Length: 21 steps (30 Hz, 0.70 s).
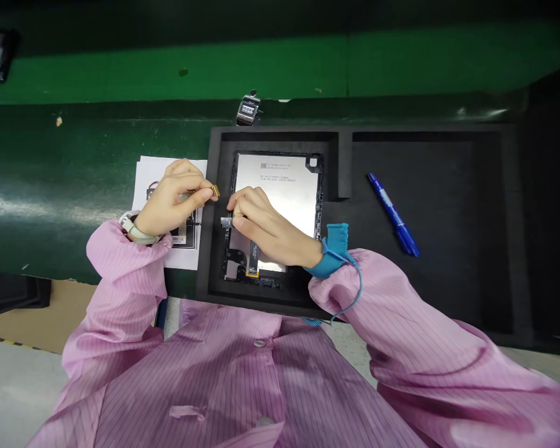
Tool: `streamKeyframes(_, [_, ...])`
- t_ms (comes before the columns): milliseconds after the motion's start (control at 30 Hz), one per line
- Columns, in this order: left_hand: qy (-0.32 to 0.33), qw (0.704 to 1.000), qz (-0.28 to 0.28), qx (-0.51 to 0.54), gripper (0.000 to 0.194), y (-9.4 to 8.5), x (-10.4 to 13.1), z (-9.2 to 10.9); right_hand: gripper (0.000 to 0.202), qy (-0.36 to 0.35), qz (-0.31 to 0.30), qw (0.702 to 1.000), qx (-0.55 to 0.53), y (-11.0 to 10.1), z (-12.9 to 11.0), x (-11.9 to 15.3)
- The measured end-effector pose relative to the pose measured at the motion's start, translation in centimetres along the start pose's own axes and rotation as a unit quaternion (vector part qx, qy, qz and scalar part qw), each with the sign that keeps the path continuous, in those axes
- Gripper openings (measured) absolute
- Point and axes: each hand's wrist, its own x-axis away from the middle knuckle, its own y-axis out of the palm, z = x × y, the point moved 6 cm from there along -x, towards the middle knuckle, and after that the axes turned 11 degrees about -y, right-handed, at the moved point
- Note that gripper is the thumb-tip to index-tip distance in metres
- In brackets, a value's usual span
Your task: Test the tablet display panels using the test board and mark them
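My left hand (180,194) pinches a small orange flex-cable piece (215,190) between thumb and fingertips, above the left wall of a black foam tray. Close beside it, my right hand (270,227) is closed on a small grey tab (226,221) at the left edge of a tablet screen assembly (303,202). The assembly lies in the tray, its silver back facing up with printed text. A dark flat cable (254,255) with an orange end runs down from beneath my right hand. Whether the grey tab joins the assembly is hidden.
The black foam tray (345,168) has a second, wider recess holding a blue marker pen (392,214). A metal tally counter (248,109) stands behind the tray on the green bench (93,137). Printed paper (184,258) lies under my left hand. A blue wrist strap (331,255) circles my right wrist.
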Motion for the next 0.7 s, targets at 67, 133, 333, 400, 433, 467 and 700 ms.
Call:
streamKeyframes(67, [0.003, 1.0, -0.031, -0.001, 0.051, 0.5, 0.1, 0.3, 0.036, -0.011, 0.008, 1.0, 0.011, -0.1, 0.1, -0.1])
streamKeyframes(133, [0.007, 0.998, -0.059, -0.004, 0.053, 1.1, 0.2, 0.4, 0.028, -0.019, 0.028, 0.999, 0.026, -0.4, 0.2, -0.1])
streamKeyframes(333, [0.009, 0.995, -0.097, -0.026, 0.058, 2.2, 0.2, 0.4, 0.019, -0.024, 0.078, 0.994, 0.068, -0.9, 0.5, -0.1])
streamKeyframes(400, [0.009, 0.994, -0.106, -0.03, 0.058, 2.3, 0.3, 0.5, 0.02, -0.025, 0.08, 0.994, 0.074, -0.9, 0.5, -0.2])
streamKeyframes(433, [0.009, 0.994, -0.109, -0.03, 0.059, 2.3, 0.3, 0.5, 0.02, -0.024, 0.08, 0.993, 0.078, -0.9, 0.5, -0.2])
streamKeyframes(467, [0.008, 0.993, -0.11, -0.029, 0.058, 2.3, 0.3, 0.5, 0.019, -0.022, 0.081, 0.993, 0.082, -0.9, 0.5, -0.2])
streamKeyframes(700, [0.004, 0.993, -0.117, -0.026, 0.056, 2.3, 0.3, 0.7, 0.018, -0.017, 0.076, 0.992, 0.099, -0.8, 0.6, -0.1])
